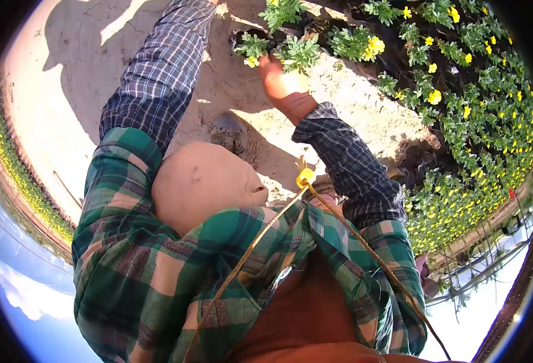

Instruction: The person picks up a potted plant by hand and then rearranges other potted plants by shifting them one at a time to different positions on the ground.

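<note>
My right hand (281, 83) reaches in among marigold plants at the top of the view. Its fingertips are against the base of a small marigold (254, 46) in a dark bag, beside another leafy marigold (301, 53). Leaves and shadow cover most of the fingers, so their grip cannot be made out. My left arm (160, 78), in a checked sleeve, stretches up to the top edge. Only a sliver of my left hand (219, 3) shows there, and its fingers are cut off by the frame.
Dense rows of yellow-flowered marigolds (478, 127) fill the right side. Dry, cracked soil (79, 91) lies to the left, with strong shadows. A shoe (229, 130) stands on the ground below my arms. A yellow cord (306, 178) hangs in front of my chest.
</note>
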`<action>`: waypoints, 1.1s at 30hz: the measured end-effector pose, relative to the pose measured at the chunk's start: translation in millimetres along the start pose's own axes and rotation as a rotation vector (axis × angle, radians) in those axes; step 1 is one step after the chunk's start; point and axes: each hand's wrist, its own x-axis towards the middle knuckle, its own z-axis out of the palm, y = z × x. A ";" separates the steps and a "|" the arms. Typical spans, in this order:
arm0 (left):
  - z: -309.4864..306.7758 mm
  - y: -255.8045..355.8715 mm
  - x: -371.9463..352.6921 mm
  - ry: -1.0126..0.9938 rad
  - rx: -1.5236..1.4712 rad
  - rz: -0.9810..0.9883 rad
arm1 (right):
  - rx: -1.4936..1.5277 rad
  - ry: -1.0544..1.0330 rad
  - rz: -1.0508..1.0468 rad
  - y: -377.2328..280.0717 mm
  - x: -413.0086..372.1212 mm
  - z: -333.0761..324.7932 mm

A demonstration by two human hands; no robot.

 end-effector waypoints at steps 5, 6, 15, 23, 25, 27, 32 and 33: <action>54.4 -7.3 -1.6 0.016 0.094 0.185 | 0.137 -0.143 0.196 -9.5 -3.4 -23.0; 71.1 -18.3 -1.3 -0.022 -0.108 0.151 | 0.065 -0.143 0.076 -4.5 -11.0 -33.0; 61.5 -14.2 -4.3 -0.062 0.146 0.186 | -0.037 0.735 0.862 125.7 -199.0 -130.9; 59.3 2.0 -11.4 0.032 0.084 0.143 | 0.116 1.226 1.513 238.2 -264.8 -220.3; 59.0 3.5 -11.9 0.030 0.083 0.130 | -0.012 1.053 1.749 289.5 -273.4 -222.7; 54.7 3.9 -11.7 0.033 0.085 0.115 | -0.086 0.774 1.913 321.7 -275.0 -225.3; 53.5 6.9 -10.7 0.005 0.095 0.068 | -0.438 0.964 1.718 278.0 -262.8 -215.0; 53.3 7.5 -9.6 -0.011 0.101 0.056 | -0.474 1.008 1.629 271.3 -269.4 -207.8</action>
